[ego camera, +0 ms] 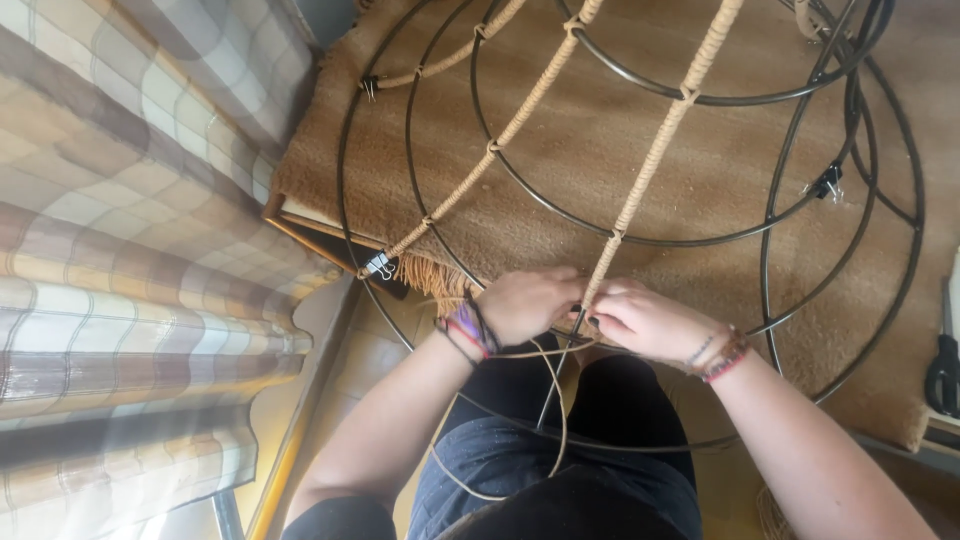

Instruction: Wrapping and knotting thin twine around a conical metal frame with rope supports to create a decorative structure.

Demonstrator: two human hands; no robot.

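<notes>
Checked fabric (120,250), beige/brown/white, fills the left third of the frame, hanging in folds like a curtain. Just right of it, upper centre, a tan fringed rug (600,150) covers a low surface; its fringe hangs off the edge near lower centre. Over the rug sits a dark wire frame (690,100) made of nested metal rings w/ straight spokes. Small binder clips grip it: one silver at centre left (379,265), one black at upper right (826,183). Three spokes are already wrapped in tan cord (655,150), knotted at each ring crossing, running from top of frame down toward the hands.

Left hand (528,303), centre of frame, purple and dark bands on the wrist, fingers curled narrow, pinching cord at the bottom of the middle wrapped spoke. Right hand (645,320) just beside it, touching or nearly so, beaded and red bracelets on the wrist, fingers also closed tight on the same cord/spoke. Exact fingertip grip is hidden btwn the two hands. Loose cord tail (555,420) loops down from the hands over dark trousers (560,460) at bottom centre.

Far right edge: black-handled scissors (942,365) lying beside the rug, well apart from the hands.
</notes>
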